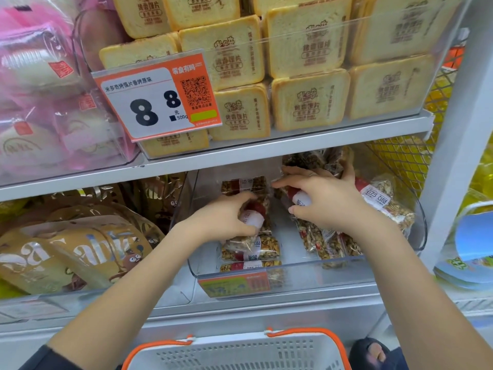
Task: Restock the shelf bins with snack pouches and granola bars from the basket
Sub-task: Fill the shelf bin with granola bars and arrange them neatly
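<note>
Both of my hands are in the clear bin point(306, 265), my left hand point(226, 217) and right hand point(320, 198) each holding a granola bar point(252, 217), so many bars are in already, and I cannot see into the basket point(240, 353).

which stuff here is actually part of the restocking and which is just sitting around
Part of the job:
- left hand, gripping a granola bar
- right hand, gripping another bar
- clear bin
- basket

Just there:
- toast packs
- price tag
- gold pouches
- pink bags
</note>
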A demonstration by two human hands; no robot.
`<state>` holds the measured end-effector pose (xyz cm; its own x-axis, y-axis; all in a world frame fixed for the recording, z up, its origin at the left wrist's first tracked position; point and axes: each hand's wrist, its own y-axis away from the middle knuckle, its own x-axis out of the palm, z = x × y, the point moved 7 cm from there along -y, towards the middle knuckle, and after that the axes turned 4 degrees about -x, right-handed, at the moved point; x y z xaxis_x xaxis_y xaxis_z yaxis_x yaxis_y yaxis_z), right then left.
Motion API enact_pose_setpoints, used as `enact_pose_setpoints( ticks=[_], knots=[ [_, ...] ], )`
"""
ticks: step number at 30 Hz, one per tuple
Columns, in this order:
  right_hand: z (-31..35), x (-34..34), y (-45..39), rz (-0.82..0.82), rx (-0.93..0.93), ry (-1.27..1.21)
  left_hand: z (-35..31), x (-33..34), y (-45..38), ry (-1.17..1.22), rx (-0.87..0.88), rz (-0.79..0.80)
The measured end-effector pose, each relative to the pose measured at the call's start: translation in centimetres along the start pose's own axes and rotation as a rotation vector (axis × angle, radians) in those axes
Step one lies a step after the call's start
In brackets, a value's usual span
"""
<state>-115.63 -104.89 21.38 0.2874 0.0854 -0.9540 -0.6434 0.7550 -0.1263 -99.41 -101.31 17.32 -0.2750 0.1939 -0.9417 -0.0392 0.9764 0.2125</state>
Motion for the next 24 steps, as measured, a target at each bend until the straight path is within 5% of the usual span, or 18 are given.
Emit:
enact_pose_setpoints(
  ticks=[3, 5, 12, 16, 24],
  knots=[
    [0.1, 0.0, -0.1, 0.007, 0.003, 0.001, -0.3, 1.8, 1.0, 0.088, 0.033, 0.189],
    [0.2, 0.0, -0.1, -0.001, 0.001, 0.004, -0.8, 2.0, 0.8, -0.058, 0.160, 0.225],
    [0.1, 0.0, 0.0, 0.003, -0.006, 0.007, -3.2, 1.6, -0.2, -0.526, 0.482, -0.004],
    [0.2, 0.0, 0.1, 0.048, -0.016, 0.002, -1.6, 0.8, -0.7, -0.296, 0.248, 0.035],
    [-0.1, -0.3, 0.3, -0.073, 0.001, 0.039, 1.2, 0.4, -2.9, -0.524, -0.104, -0.031]
  ],
)
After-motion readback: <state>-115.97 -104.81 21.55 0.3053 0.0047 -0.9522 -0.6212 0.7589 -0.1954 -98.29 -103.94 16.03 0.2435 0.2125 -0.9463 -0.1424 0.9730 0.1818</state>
